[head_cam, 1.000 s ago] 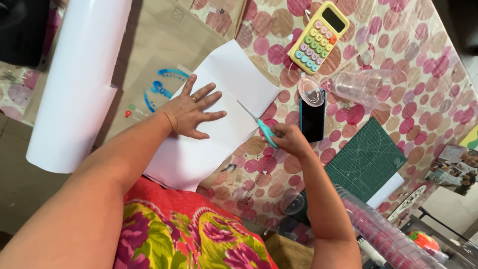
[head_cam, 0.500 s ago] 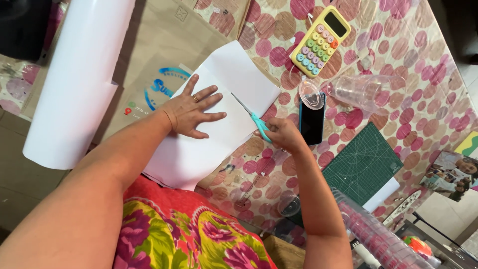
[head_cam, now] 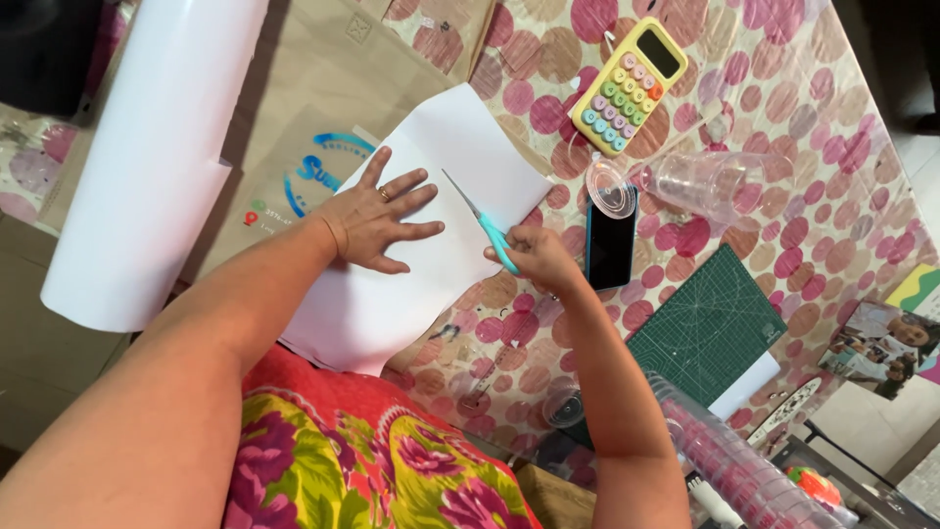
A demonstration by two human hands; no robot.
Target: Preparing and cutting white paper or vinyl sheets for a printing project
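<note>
A white sheet of paper (head_cam: 397, 284) lies on the spotted pink tablecloth (head_cam: 783, 118). My left hand (head_cam: 377, 216) presses flat on it with fingers spread and a ring on one finger. My right hand (head_cam: 534, 257) grips teal-handled scissors (head_cam: 480, 223) whose blades point up and left across the sheet, close to my left fingertips. The blades lie over the paper near its right edge.
A large white paper roll (head_cam: 147, 147) lies at left on a brown cardboard sheet (head_cam: 323, 78). A yellow calculator (head_cam: 629, 86), a clear cup (head_cam: 715, 181) lying on its side, a round lid (head_cam: 609, 188), a black phone (head_cam: 611, 247) and a green cutting mat (head_cam: 710, 328) sit to the right.
My right hand with the scissors has shifted slightly left and up along the paper. My left hand has stayed pressed on the sheet.
</note>
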